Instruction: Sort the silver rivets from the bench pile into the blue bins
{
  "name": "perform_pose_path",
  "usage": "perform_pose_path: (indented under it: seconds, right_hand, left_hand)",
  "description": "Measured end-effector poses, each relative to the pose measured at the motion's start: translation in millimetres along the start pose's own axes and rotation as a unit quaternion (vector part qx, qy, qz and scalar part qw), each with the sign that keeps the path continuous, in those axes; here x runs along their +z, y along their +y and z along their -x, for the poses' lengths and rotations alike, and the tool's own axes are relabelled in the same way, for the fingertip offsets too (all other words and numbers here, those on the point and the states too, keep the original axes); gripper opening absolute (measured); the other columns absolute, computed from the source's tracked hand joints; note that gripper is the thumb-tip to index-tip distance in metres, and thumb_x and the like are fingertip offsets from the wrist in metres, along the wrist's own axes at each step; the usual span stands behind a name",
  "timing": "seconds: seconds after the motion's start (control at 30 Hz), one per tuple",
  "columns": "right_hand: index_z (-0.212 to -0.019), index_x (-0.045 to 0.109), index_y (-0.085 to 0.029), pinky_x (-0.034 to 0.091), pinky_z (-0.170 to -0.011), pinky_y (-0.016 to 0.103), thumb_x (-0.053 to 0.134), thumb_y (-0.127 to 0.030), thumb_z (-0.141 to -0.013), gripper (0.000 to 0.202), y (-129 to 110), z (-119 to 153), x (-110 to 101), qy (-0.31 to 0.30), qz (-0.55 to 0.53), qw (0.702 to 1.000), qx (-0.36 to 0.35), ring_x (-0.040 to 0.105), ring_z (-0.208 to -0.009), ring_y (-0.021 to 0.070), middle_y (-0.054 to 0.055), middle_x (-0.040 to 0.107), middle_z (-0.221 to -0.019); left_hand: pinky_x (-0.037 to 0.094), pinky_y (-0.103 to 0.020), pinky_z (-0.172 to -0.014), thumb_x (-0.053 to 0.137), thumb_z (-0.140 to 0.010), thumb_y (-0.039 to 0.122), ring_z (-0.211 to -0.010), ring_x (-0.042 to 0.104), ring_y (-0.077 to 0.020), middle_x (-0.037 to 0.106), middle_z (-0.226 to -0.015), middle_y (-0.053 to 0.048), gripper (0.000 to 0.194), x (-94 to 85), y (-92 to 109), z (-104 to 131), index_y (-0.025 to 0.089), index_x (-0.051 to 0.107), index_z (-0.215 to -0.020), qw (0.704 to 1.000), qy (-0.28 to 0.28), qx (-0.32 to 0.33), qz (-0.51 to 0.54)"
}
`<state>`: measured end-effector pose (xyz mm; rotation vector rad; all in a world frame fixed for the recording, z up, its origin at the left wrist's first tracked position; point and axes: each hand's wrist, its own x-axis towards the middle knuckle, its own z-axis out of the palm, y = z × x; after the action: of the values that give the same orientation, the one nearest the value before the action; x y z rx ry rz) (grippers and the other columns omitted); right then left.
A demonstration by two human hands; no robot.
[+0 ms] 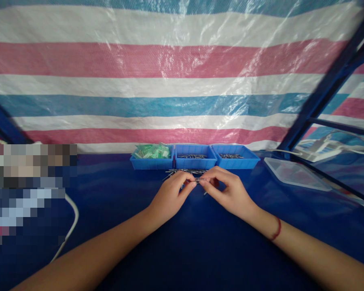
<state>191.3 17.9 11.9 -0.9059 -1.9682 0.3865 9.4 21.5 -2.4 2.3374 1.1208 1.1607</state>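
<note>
manipulation of a slender metal piece (197, 181) appeared to be the step in hand. the piece was located between both hands, just in front of a loose pile of thin metal rods (185, 172) on the blue tabletop (194, 250). the left hand (172, 192) pinched one end between thumb and forefinger; the right hand (230, 190) pinched the other. whether one piece or several was gripped could not be determined. a rod tip (205, 193) showed below the right fingers; its hold was unclear. behind the pile, the left bin (153, 164) contained green plastic packets (153, 150); the middle bin (195, 163) and right bin (236, 163) contained slim metal parts. as judged, the next move called for light, aligned pinches, because so thin a piece could roll.
</note>
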Motion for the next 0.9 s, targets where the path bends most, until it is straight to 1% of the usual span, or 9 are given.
perform_pose_path:
  seconds: [0.1, 0.17, 0.27, 0.33, 0.43, 0.5, 0.57, 0.77, 0.9]
  right_hand:
    - [-0.078, 0.063, -0.020, 0.044, -0.055, 0.027, 0.054, -0.033, -0.085, 0.017, 2.4, -4.4, -8.6, 0.024, 0.025, 0.999, 0.006, 0.053, -0.062, 0.0143, 0.003, 0.060, -0.070]
    - [-0.080, 0.064, -0.021, 0.043, -0.055, 0.028, 0.054, -0.034, -0.085, 0.018, 9.4, -9.7, -18.6, 0.080, 0.060, 0.995, 0.021, 0.053, -0.061, 0.0148, 0.004, 0.062, -0.072]
    - [-0.083, 0.065, -0.019, 0.043, -0.059, 0.030, 0.053, -0.036, -0.084, 0.021, 29.3, -18.1, -36.7, 0.181, 0.145, 0.972, 0.049, 0.051, -0.060, 0.0154, 0.005, 0.062, -0.074]
    - [-0.086, 0.066, -0.017, 0.044, -0.065, 0.033, 0.055, -0.035, -0.083, 0.022, 46.2, -21.7, -45.7, 0.204, 0.220, 0.951, 0.075, 0.052, -0.062, 0.0169, 0.006, 0.061, -0.073]
    - [-0.097, 0.066, -0.016, 0.044, -0.072, 0.039, 0.059, -0.036, -0.077, 0.029, 66.7, -22.2, -48.1, 0.195, 0.288, 0.930, 0.121, 0.055, -0.075, 0.0225, 0.011, 0.061, -0.090]
    - [-0.100, 0.064, -0.017, 0.043, -0.076, 0.042, 0.059, -0.037, -0.076, 0.032, 71.5, -20.5, -43.2, 0.185, 0.296, 0.928, 0.131, 0.055, -0.083, 0.0259, 0.012, 0.060, -0.096]
    - [-0.099, 0.064, -0.018, 0.042, -0.079, 0.044, 0.057, -0.036, -0.078, 0.028, 68.1, -18.6, -36.4, 0.171, 0.288, 0.935, 0.118, 0.054, -0.087, 0.0270, 0.012, 0.060, -0.097]
    - [-0.089, 0.062, -0.018, 0.041, -0.084, 0.041, 0.054, -0.024, -0.080, 0.014, 39.6, -14.4, -20.6, 0.106, 0.216, 0.969, 0.049, 0.055, -0.089, 0.0249, 0.009, 0.063, -0.092]
    - [-0.084, 0.061, -0.019, 0.043, -0.083, 0.038, 0.051, -0.012, -0.076, 0.015, 28.6, -9.1, -11.6, 0.024, 0.148, 0.989, 0.012, 0.057, -0.086, 0.0211, 0.005, 0.065, -0.086]
  left_hand:
    - [0.047, -0.030, -0.081, 0.048, -0.089, 0.025, -0.086, 0.060, -0.0155, 0.063, -0.095, -0.004, 0.014, 1.1, -0.4, 1.9, 0.019, 0.054, -0.101, 1.000, 0.004, 0.007, -0.011]
    - [0.046, -0.033, -0.086, 0.049, -0.089, 0.024, -0.094, 0.059, -0.0174, 0.062, -0.103, -0.007, 0.026, 1.2, 0.8, 3.3, 0.019, 0.049, -0.114, 0.999, -0.003, 0.021, -0.032]
    - [0.041, -0.037, -0.095, 0.048, -0.089, 0.025, -0.107, 0.053, -0.0199, 0.059, -0.114, -0.008, 0.031, -0.8, 6.1, 4.9, 0.022, 0.050, -0.120, 0.992, -0.061, 0.074, -0.082]
    - [0.038, -0.040, -0.096, 0.049, -0.089, 0.028, -0.114, 0.049, -0.0219, 0.055, -0.124, -0.006, 0.029, -2.8, 10.4, 5.4, 0.025, 0.055, -0.117, 0.981, -0.112, 0.115, -0.109]
    - [0.036, -0.045, -0.096, 0.050, -0.088, 0.032, -0.120, 0.044, -0.0260, 0.049, -0.134, -0.004, 0.030, -4.3, 14.0, 5.5, 0.028, 0.058, -0.117, 0.967, -0.160, 0.141, -0.137]
    - [0.035, -0.046, -0.095, 0.048, -0.089, 0.034, -0.121, 0.043, -0.0273, 0.053, -0.131, -0.004, 0.030, -3.7, 14.2, 5.4, 0.028, 0.059, -0.117, 0.965, -0.170, 0.131, -0.150]
    - [0.035, -0.046, -0.094, 0.047, -0.090, 0.034, -0.119, 0.045, -0.0266, 0.059, -0.124, -0.003, 0.029, -2.5, 13.5, 5.2, 0.027, 0.060, -0.115, 0.966, -0.169, 0.117, -0.159]
    - [0.037, -0.040, -0.084, 0.049, -0.090, 0.026, -0.096, 0.058, -0.0207, 0.069, -0.097, 0.000, 0.018, 0.0, 9.4, 3.0, 0.023, 0.067, -0.090, 0.976, -0.113, 0.069, -0.172]
    - [0.041, -0.034, -0.079, 0.058, -0.084, 0.021, -0.086, 0.061, -0.0185, 0.070, -0.087, 0.001, 0.009, 0.5, 3.0, -0.2, 0.021, 0.066, -0.079, 0.991, -0.047, -0.001, -0.125]
